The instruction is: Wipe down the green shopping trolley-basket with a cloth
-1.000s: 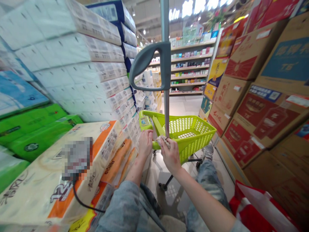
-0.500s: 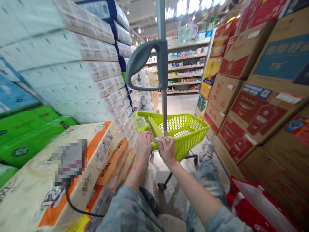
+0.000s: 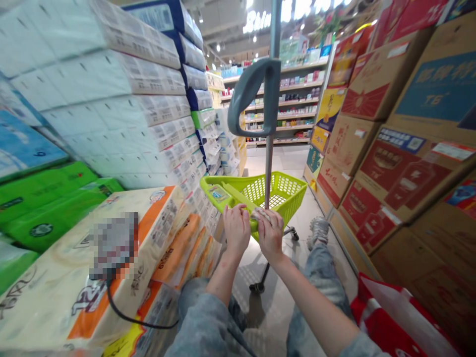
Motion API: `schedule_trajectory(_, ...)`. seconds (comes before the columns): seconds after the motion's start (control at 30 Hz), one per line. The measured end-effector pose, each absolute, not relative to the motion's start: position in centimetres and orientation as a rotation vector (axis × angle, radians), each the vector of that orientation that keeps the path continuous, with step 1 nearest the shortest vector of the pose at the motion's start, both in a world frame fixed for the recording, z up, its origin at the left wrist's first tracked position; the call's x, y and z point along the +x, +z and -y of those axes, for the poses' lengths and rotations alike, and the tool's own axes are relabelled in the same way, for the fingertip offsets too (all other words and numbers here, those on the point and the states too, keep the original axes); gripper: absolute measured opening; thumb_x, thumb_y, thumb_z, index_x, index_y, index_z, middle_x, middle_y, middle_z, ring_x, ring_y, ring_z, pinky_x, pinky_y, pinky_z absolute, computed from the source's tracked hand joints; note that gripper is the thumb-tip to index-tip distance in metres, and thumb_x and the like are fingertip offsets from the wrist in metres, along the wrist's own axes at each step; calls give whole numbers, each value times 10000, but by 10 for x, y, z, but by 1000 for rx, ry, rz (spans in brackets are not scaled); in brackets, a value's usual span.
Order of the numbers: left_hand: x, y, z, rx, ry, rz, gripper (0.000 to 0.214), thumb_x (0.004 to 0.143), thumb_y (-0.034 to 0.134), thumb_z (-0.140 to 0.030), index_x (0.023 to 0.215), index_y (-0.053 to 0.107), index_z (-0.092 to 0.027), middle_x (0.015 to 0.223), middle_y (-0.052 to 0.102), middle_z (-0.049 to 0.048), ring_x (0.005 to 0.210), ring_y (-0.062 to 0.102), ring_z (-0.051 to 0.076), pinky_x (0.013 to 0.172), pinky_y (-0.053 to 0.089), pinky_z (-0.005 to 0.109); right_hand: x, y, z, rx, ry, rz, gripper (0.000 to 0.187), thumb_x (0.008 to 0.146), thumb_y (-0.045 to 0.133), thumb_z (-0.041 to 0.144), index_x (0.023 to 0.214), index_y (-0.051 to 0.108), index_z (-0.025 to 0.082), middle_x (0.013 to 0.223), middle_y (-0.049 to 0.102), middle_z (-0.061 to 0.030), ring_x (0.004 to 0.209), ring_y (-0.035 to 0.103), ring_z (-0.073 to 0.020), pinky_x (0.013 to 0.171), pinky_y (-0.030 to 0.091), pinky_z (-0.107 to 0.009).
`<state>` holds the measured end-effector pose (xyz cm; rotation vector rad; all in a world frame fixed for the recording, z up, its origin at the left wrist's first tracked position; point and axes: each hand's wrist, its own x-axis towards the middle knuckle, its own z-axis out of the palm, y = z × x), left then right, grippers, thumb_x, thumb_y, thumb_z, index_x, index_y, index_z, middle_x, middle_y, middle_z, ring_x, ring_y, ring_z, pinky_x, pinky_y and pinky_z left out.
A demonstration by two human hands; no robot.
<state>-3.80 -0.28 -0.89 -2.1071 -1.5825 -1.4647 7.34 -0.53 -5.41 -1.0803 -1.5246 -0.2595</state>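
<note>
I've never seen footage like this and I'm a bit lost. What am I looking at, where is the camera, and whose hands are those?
There is no machine here. The single picture comes from a camera worn on a person's head, looking forward and down, so the two bare arms reaching in from below are the wearer's own. The person sits low on the shop floor, with legs in jeans stretched ahead. The left hand grips the near rim of a small green basket cart. The right hand presses a crumpled cloth against that rim, at the foot of the grey pole, which rises to a grey handle. Stacked tissue packs fill the left side and cardboard boxes the right. A red bag lies at the lower right.
</note>
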Motion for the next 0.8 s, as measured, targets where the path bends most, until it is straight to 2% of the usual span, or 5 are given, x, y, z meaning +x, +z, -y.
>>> schedule_trajectory(0.13, -30, -10, 4, -2085, -1517, 1592, 224, 960, 320, -294, 978, 520, -197, 990, 638, 72, 1005, 568, 201, 1096, 262, 473, 82, -39, 8, -1107, -236, 1654, 310, 957, 383, 223, 1122, 645, 210, 1134, 643, -75, 1084, 492, -216, 932, 387, -396)
schedule_trajectory(0.37, -30, -11, 9, -2164, -1627, 1584, 281, 977, 262, -321, 1065, 503, -206, 1064, 629, 66, 1084, 547, 176, 1110, 248, 437, 89, -8, -12, -1163, -268, 1896, 405, 971, 383, 316, 716, 680, 211, 709, 623, -48, 775, 466, -187, 748, 378, -319)
schedule_trajectory(0.53, -54, -8, 0, -2329, -1532, 1489, 267, 965, 314, -294, 1128, 505, -204, 1033, 647, 56, 1024, 565, 173, 976, 405, 373, 104, -15, -23, -993, -90, 1876, 483, 988, 312, 263, 733, 721, 228, 729, 633, -23, 778, 489, -168, 794, 392, -318)
schedule_trajectory(0.67, -72, -2, -13, -2374, -1229, 1372, 245, 944, 351, -244, 1089, 544, -201, 1072, 647, 61, 1066, 560, 183, 1079, 316, 427, 119, -18, -26, -937, 42, 1858, 457, 987, 328, 289, 790, 737, 233, 789, 666, -16, 810, 508, -168, 806, 405, -335)
schedule_trajectory(0.8, -68, 1, -13, -2350, -1150, 1345, 223, 934, 368, -220, 963, 589, -214, 1103, 653, 55, 1150, 532, 189, 1105, 281, 438, 126, -20, -17, -921, 120, 1847, 418, 985, 322, 280, 887, 727, 242, 884, 686, -16, 894, 552, -170, 865, 420, -360)
